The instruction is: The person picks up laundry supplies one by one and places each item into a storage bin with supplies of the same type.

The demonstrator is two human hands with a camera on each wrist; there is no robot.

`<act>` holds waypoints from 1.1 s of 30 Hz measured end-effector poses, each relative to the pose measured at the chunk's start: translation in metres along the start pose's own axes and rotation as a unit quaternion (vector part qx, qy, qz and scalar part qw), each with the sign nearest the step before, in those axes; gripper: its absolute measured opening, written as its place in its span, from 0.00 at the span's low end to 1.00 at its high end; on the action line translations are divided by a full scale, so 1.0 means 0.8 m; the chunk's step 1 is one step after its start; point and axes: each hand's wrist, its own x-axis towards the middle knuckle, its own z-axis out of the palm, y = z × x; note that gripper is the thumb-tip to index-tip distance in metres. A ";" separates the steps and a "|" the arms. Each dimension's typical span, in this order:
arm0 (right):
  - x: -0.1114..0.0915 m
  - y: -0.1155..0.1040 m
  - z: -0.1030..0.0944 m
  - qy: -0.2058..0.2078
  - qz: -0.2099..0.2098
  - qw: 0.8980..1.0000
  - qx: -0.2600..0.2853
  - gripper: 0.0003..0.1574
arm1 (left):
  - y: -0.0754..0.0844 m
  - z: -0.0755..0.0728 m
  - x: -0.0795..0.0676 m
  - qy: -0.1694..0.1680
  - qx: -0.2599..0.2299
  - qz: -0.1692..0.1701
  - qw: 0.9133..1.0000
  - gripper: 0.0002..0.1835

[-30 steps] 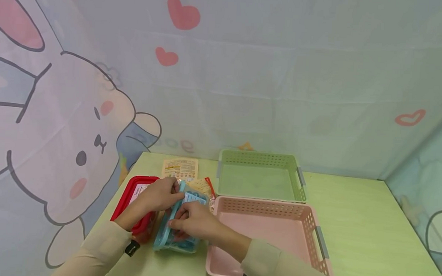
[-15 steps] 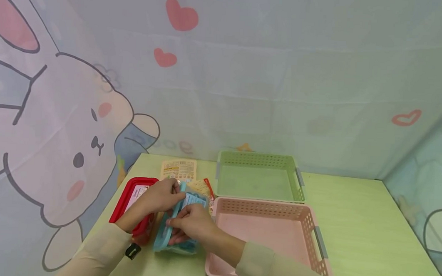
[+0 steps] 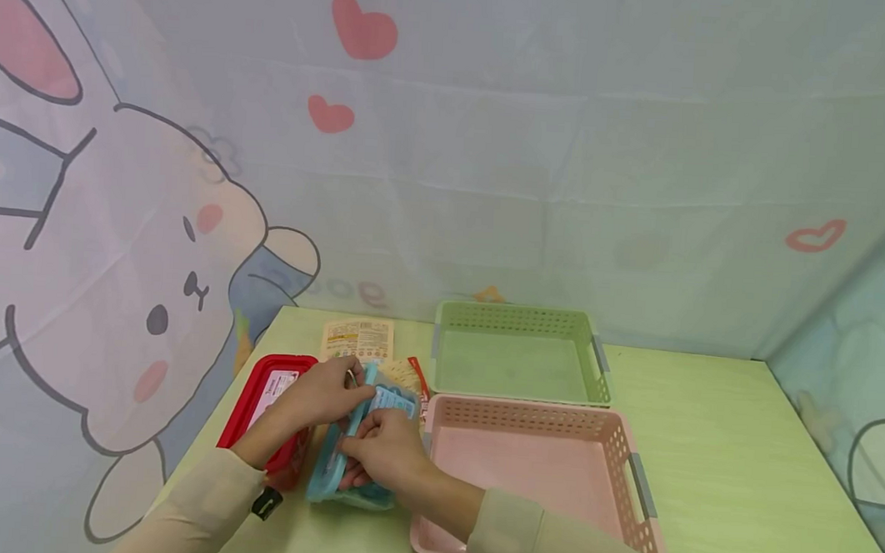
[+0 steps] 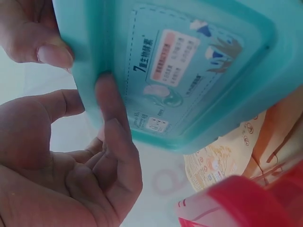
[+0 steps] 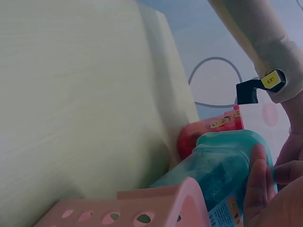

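Note:
A clear plastic tub [image 3: 394,399] with a turquoise lid [image 4: 165,80] stands tipped on its side, the lid facing left. Blue contents show through its wall. My left hand [image 3: 327,391] pinches the far part of the lid's rim, a finger [image 4: 112,106] lying on the lid's face and the thumb at the edge. Nearer to me, my right hand [image 3: 391,453] grips the same rim, fingers [image 5: 258,189] over the lid. A printed label shows on the lid in the left wrist view. Part of the tub is hidden behind the right hand.
A red-lidded box [image 3: 256,392] stands close left of the tub. Behind lie a beige packet [image 3: 360,336] and a red-edged packet [image 3: 407,375]. To the right are a pink basket [image 3: 533,411] and, farther back, a green basket [image 3: 512,380]. A printed cloth [image 3: 569,149] hangs behind the table.
My right hand has shifted very slightly left on the lid's rim. The left hand keeps its hold, and the tub stays almost in place.

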 end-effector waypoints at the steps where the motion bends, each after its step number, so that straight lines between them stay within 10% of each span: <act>1: 0.000 0.000 0.000 0.003 0.000 1.000 0.002 0.11 | -0.001 0.000 0.000 -0.001 0.001 0.004 1.000 0.10; 14: -0.002 0.002 -0.004 0.024 -0.009 1.000 0.019 0.11 | -0.009 -0.003 0.003 0.011 0.018 -0.015 1.000 0.28; 33: -0.001 -0.016 -0.031 0.006 -0.043 0.999 -0.007 0.08 | -0.018 0.000 0.011 0.012 0.044 0.007 0.999 0.25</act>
